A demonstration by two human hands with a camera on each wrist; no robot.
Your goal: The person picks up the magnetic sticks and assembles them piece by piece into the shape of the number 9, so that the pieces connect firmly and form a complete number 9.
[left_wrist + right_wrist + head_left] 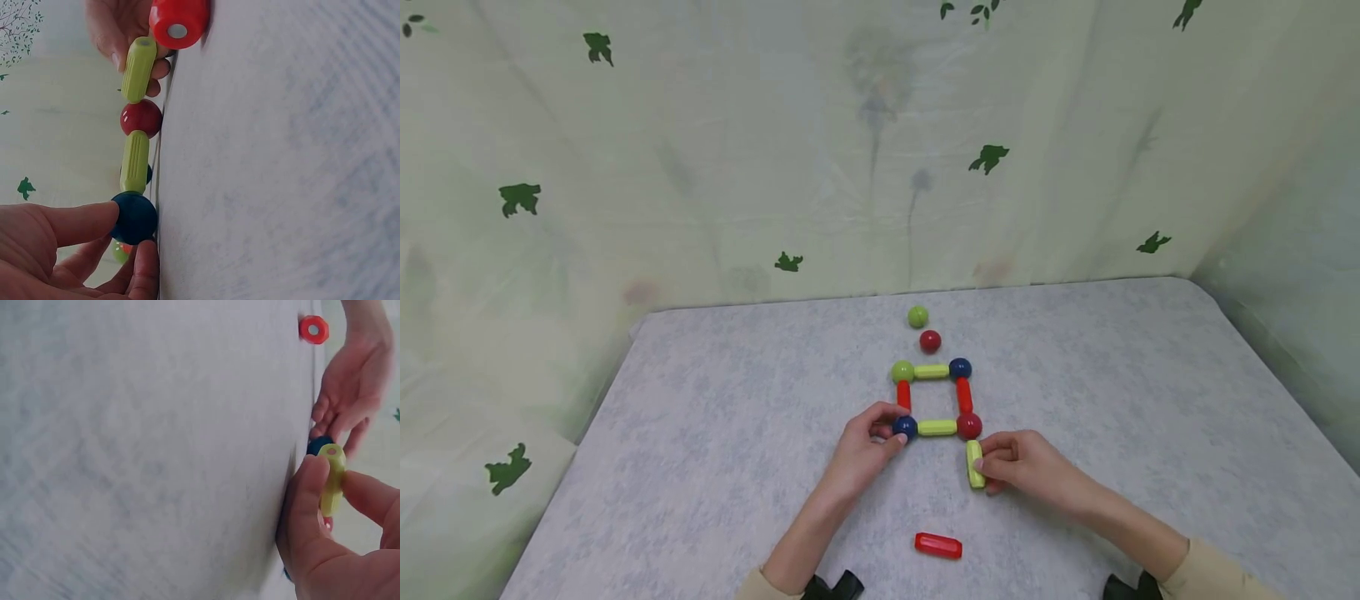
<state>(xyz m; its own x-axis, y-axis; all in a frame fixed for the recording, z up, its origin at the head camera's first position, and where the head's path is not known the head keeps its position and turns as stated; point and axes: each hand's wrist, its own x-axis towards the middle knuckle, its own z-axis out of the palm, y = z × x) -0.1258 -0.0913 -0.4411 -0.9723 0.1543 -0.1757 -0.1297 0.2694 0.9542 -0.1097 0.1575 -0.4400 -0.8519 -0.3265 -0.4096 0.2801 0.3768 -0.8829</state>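
"Where do you have the lime stick (973,456)?"

"In the right hand (1018,462), pinched between thumb and fingers. It lies to the hand's left, long axis running away from the person, its far end aimed at the red ball (969,426)."

"Touching it?"

"I can't tell. They overlap from the left wrist and sit right beside each other from the head. I'd judge that end and that ball the pair to watch."

"And the left hand (863,446)?"

"Fingers and thumb grip the near blue ball (906,425); the right hand is the nearer one to the stick. A near lime bar (937,427) runs between those two balls."

"Behind them?"

"I see the left red bar (903,395) reaching a green ball (902,372), the right red bar (964,396) reaching the far blue ball (960,368), and a far lime bar (932,372) across."

"Anything loose? Containers?"

"A spare red bar (938,546) toward the person; a spare red ball (930,341) and spare green ball (918,317) beyond. I see no containers."
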